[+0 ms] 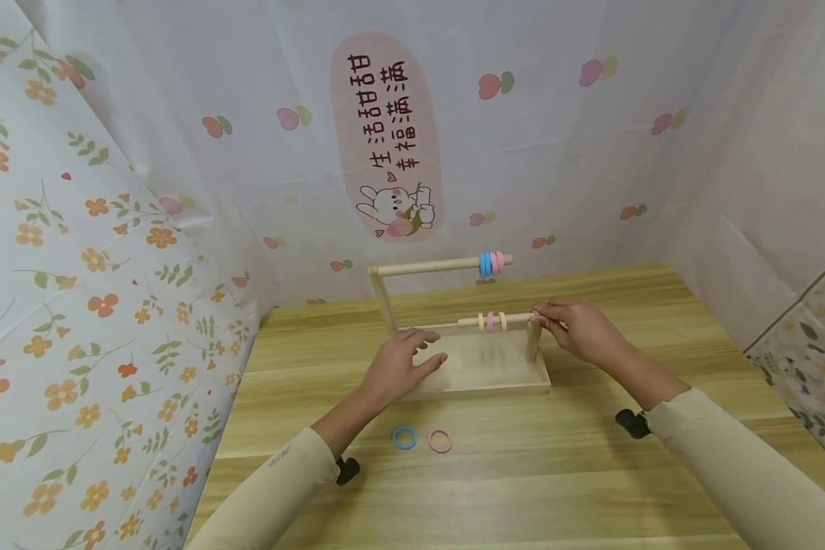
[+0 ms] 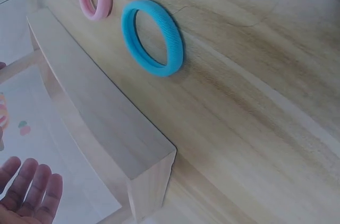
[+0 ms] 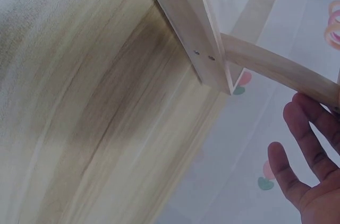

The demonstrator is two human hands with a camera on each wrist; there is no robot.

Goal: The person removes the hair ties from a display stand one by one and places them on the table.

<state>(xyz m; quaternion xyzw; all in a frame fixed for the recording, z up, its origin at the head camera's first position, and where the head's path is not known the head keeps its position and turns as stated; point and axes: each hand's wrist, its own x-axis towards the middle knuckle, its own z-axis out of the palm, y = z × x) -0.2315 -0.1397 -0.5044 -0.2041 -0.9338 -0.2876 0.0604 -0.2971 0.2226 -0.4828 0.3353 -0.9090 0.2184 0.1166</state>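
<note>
A wooden rack with a tray base carries two rods. Blue hair ties and pink hair ties sit together near the right end of the upper rod. Around the lower rod hang a pink hair tie and two pale yellow ones, spaced slightly apart. My right hand grips the top of the rack's right post, where the lower rod ends, thumb and forefinger close together. Over the left part of the tray my left hand holds nothing, its fingers loosely spread.
A blue hair tie and a pink hair tie lie flat on the wood-grain table, in front of the rack. Behind it hangs a printed cloth, with a flowered cloth along the left side.
</note>
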